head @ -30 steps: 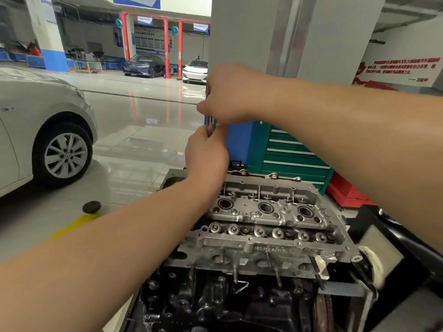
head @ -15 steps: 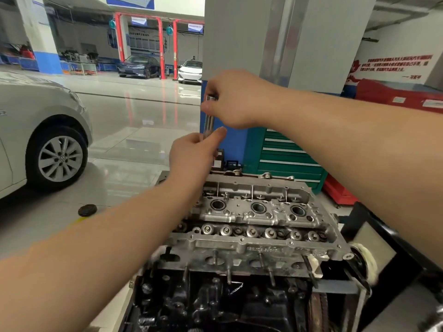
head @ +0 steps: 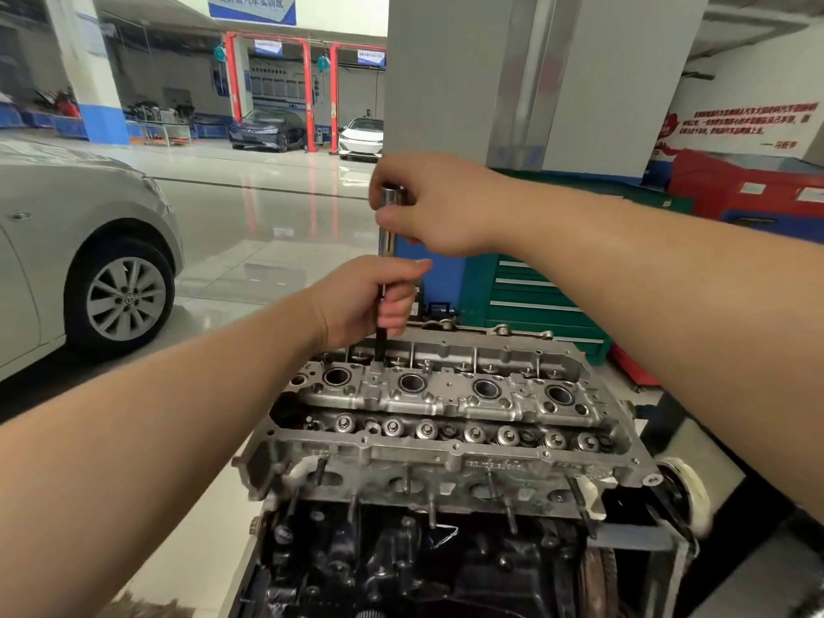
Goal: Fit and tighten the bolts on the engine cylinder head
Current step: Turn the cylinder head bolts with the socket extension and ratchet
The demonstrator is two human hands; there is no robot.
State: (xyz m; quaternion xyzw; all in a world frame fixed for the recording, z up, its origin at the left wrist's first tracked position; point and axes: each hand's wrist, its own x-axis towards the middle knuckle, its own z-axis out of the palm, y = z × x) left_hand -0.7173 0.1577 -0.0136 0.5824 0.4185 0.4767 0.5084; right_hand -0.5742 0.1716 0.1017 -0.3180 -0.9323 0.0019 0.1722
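A silver car (head: pixel 67 260) is standing at far left. The left hand (head: pixel 368 301) is gripping the lower shaft of an upright socket extension (head: pixel 387 243), its dark tip entering the cylinder head (head: pixel 446 421) near the left end. Directly above, the right hand (head: pixel 439 207) is pinching the tool's chrome top. A green tool cabinet (head: pixel 526 296) is standing behind.
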